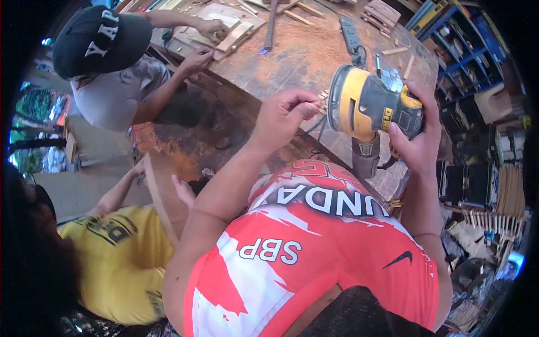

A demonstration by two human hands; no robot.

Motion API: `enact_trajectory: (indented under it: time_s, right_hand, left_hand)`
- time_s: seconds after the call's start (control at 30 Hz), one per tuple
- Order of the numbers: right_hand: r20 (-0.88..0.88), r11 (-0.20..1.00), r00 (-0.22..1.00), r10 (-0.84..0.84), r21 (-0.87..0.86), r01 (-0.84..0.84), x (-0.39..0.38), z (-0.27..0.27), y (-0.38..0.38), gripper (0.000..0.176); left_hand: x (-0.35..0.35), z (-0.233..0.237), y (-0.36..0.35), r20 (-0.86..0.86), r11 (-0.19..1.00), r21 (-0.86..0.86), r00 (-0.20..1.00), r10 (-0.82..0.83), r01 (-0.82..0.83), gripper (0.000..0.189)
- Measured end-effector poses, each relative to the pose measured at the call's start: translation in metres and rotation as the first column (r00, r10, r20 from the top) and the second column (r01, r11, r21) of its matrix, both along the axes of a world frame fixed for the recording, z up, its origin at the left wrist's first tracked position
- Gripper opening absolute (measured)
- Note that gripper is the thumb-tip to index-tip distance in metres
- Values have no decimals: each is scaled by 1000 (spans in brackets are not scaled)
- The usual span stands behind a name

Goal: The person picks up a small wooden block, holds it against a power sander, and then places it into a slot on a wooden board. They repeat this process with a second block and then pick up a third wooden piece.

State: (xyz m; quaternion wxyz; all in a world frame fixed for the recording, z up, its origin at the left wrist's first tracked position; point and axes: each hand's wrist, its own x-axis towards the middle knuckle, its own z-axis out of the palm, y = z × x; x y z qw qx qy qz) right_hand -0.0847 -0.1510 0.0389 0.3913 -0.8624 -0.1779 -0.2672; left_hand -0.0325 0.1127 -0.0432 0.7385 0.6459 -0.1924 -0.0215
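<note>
My right hand (418,129) is wrapped around a yellow and black random orbital sander (365,104), tilted on its side so that its round pad (335,98) faces left. Between thumb and fingertips, my left hand (286,115) pinches a small wooden piece (323,102) right at the face of the pad. Its exact shape is mostly hidden by my fingers. The sander's dark dust canister (365,160) points down towards my body, above the workbench edge.
Sawdust covers the workbench (241,84), which carries a power strip (351,39) and wood offcuts (394,50). A person in a black cap (101,42) handles wood strips at the left. Another in yellow (120,258) holds a board (160,194). Blue shelving (466,50) stands right.
</note>
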Motion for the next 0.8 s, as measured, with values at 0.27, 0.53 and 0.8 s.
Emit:
enact_trajectory:
  time_s: [0.27,0.53,0.8]
  right_hand:
    - [68,995,993,97,-17,-97,2,3,-3,64]
    - [104,997,992,73,-28,-71,2,6,-2,66]
    - [78,994,991,105,17,-106,3,5,-2,66]
  left_hand:
    - [5,3,-11,5,998,27,998,-56,56,12]
    - [-5,6,-10,32,985,167,998,-47,41,11]
    - [-6,4,-9,8,995,67,997,-77,76,12]
